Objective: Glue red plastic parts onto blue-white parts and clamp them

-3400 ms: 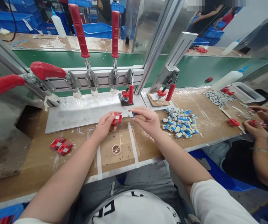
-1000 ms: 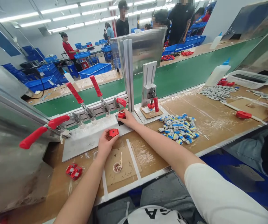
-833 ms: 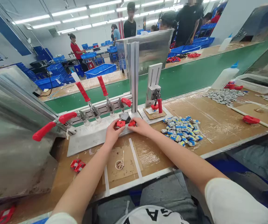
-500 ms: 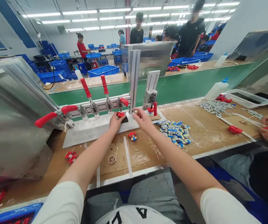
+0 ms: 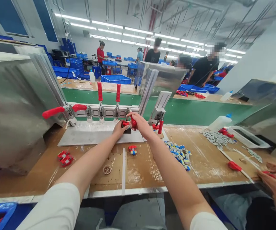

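On the white fixture plate, my left hand pinches a small red plastic part resting by a black block. My right hand is wrapped round the red handle of a toggle clamp, just to the right of that part. The clamp's tip is mostly hidden by my fingers. Left along the same rail, two toggle clamps have their red handles upright; two more handles lie over to the left. One red part with blue and white bits lies in front of the plate.
Blue and white pieces are heaped right of my right forearm. A small cup with a stick and some red parts lie nearer me. Another clamp stand rises at right. A co-worker's hands are at the far right.
My right hand has moved left and down onto the clamp handle and closed round it. My left hand stays at the red part. The camera view has tilted and shifted.
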Demonstrator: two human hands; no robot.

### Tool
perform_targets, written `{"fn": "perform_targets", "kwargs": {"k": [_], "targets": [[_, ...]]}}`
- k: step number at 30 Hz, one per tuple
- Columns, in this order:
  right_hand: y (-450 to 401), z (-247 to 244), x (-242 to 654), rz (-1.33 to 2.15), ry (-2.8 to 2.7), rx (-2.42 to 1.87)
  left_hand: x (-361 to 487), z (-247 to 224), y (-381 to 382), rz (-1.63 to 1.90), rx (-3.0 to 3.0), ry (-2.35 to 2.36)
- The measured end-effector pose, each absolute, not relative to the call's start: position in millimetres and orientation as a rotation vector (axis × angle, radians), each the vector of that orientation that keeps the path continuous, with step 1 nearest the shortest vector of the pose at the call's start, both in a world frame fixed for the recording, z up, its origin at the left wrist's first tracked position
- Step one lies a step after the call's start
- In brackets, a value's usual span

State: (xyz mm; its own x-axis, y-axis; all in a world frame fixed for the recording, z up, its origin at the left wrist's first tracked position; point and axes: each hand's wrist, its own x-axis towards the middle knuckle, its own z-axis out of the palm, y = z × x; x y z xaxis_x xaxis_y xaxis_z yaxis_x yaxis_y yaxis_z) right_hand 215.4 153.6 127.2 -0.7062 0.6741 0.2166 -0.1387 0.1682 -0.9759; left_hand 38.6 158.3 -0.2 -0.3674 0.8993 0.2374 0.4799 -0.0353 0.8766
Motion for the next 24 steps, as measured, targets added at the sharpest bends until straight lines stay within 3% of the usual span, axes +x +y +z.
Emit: {"fn": "perform_targets", "kwargs": {"k": [9, 24], "targets": [[148, 83, 214, 1.409, -1.887, -0.447, 37, -5, 157, 1.375, 1.44, 1.828], [144, 77, 209, 1.372, -1.836, -0.444, 41, -6, 157, 1.362, 1.467, 1.808]]}}
